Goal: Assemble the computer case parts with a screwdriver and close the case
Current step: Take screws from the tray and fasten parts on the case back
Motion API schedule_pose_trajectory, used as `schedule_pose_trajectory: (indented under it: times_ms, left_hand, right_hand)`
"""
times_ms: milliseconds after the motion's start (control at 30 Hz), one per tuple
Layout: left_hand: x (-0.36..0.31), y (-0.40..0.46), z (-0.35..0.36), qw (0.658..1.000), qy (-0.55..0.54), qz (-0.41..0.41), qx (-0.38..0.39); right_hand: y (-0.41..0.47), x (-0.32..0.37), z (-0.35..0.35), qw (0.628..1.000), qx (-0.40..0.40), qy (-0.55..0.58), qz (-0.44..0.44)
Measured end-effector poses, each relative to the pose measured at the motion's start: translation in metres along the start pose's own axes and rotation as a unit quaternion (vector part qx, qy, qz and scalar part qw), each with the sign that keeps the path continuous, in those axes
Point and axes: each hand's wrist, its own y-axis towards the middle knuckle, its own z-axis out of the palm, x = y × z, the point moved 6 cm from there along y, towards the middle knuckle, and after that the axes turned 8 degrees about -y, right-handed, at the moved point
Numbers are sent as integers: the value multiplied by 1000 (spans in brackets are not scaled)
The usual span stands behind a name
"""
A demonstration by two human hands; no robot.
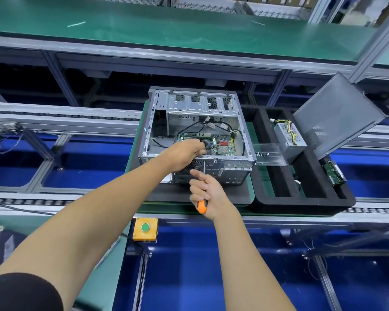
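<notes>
An open grey computer case point(225, 108) lies on a green pallet, its motherboard point(222, 144) and black cables exposed. My left hand point(184, 153) reaches over the near wall into the case, fingers curled round a black round part point(206, 144) next to the board. My right hand point(206, 190) hovers just in front of the case's rear panel, gripping an orange-handled screwdriver point(202, 206); its shaft is hidden by the hand. The grey side panel point(337, 117) leans at the right.
A black foam tray point(305, 198) right of the case holds a power supply point(289, 138) with yellow wires and a green circuit board point(334, 173). A yellow box with a green button point(145, 227) sits at the conveyor's near edge. Roller rails run left and right.
</notes>
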Motion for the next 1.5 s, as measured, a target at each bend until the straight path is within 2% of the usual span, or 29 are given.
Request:
schedule_pose_trajectory:
  times_ms: [67,167,233,367,433,500,667,800,1067,1233,1300,1400,1500]
  left_hand:
    - [-5,-7,-7,995,-86,-8,-45]
    - [-13,-32,-18,956,-222,-29,-188]
    - [-11,-53,-13,910,-321,-60,-254]
    - [7,-91,16,786,-494,-173,-328]
    - [13,-104,29,724,-548,-225,-352]
    - [13,-110,43,675,-597,-262,-345]
    - [2,-110,66,599,-687,-277,-304]
    - [4,-114,75,588,-695,-293,-294]
    - [14,-123,94,535,-725,-338,-272]
    - [20,-124,103,553,-721,-355,-219]
    - [25,-126,107,568,-710,-368,-194]
    - [35,-129,109,611,-671,-385,-170]
    - [42,-128,111,622,-656,-394,-166]
  right_hand:
    - [-2,-2,-4,994,-35,-104,-4]
    - [-7,-5,-10,966,-73,-245,-22]
    - [-8,-6,-11,953,-83,-289,-31]
    - [-7,-6,-5,932,-94,-346,-54]
    - [-5,-7,-3,922,-104,-370,-55]
    - [-3,-9,-3,908,-117,-400,-42]
    - [3,-17,-6,878,-126,-463,0]
    - [3,-20,-10,869,-110,-483,3]
    - [10,-28,-22,851,-122,-512,6]
    - [14,-35,-31,838,-145,-526,-8]
    - [14,-35,-32,823,-155,-547,-19]
    - [17,-35,-35,796,-168,-581,-6]
    - [23,-34,-39,764,-203,-612,-27]
